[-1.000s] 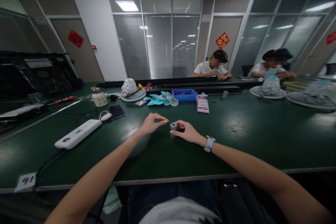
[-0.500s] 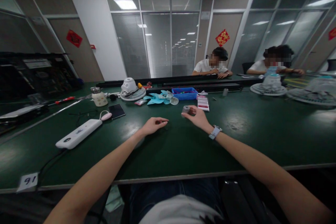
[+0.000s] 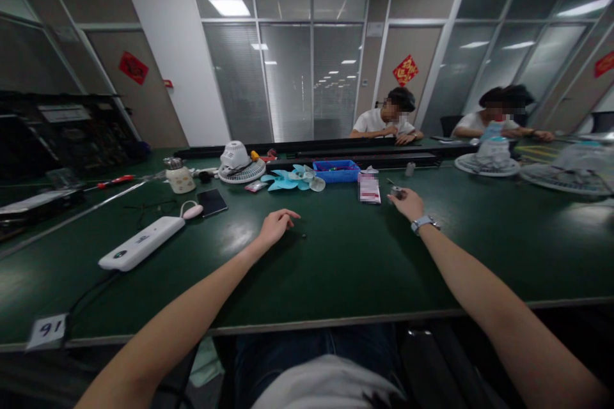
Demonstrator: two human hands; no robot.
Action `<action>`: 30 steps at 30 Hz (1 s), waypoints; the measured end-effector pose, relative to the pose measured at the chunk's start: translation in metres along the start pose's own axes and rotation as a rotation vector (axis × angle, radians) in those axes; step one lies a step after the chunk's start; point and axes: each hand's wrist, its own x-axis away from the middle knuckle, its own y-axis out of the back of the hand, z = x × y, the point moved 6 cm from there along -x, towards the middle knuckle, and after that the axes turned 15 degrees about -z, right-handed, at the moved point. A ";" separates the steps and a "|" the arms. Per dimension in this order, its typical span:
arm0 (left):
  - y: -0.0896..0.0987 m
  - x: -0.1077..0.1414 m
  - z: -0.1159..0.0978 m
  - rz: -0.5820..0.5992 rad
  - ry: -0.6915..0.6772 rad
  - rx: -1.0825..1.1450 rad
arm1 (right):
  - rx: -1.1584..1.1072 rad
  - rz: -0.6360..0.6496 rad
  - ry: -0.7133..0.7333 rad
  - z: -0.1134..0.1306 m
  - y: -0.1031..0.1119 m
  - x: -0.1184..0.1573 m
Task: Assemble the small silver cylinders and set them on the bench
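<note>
My right hand [image 3: 409, 203], with a watch at its wrist, grips a small grey cylindrical part [image 3: 397, 192] between thumb and fingers, close to the table surface. My left hand [image 3: 278, 225] hovers over or rests on the table, fingers loosely stretched out and nothing visible in them. Just right of it lies a tiny dark piece [image 3: 304, 236], too small to name. A second grey cylinder [image 3: 410, 169] stands behind my right hand, and a thin small item [image 3: 391, 181] lies near its fingertips. To the left of that hand is a pink-and-white packet [image 3: 369, 188].
Along the back are a blue tray [image 3: 336, 171], light-blue fan blades [image 3: 292, 178] and a white fan part [image 3: 241, 165]. On the left stand a jar [image 3: 180, 177], a phone [image 3: 212, 202] and a power strip [image 3: 142, 243]. Two people sit across the table.
My right hand has moved right with the grey cylinder, past the packet. My left hand has shifted slightly left and lifted its fingers, and the tiny dark piece now shows plainly.
</note>
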 end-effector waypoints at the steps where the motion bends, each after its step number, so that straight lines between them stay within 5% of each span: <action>1: 0.000 0.000 0.000 -0.004 0.001 0.002 | -0.004 -0.006 -0.001 0.002 0.000 0.001; 4: 0.001 0.000 0.000 -0.028 0.003 0.009 | -0.022 -0.141 0.089 0.027 0.014 0.006; 7: 0.002 0.000 0.001 -0.061 0.009 0.014 | -0.109 -0.224 0.342 0.080 0.031 0.031; 9: 0.003 -0.001 0.002 -0.080 0.015 0.016 | -0.215 -0.085 0.531 0.120 0.032 0.064; 14: 0.004 -0.002 0.003 -0.104 0.012 0.027 | -0.385 0.575 0.971 0.191 0.021 0.177; 17: 0.002 -0.002 0.003 -0.101 0.003 0.033 | -0.428 0.763 1.065 0.207 0.020 0.216; 20: 0.001 -0.001 0.004 -0.092 -0.004 0.047 | -0.484 0.795 1.088 0.213 0.021 0.227; 30: 0.001 -0.002 0.003 -0.100 -0.004 0.017 | -0.456 0.571 1.074 0.213 0.023 0.213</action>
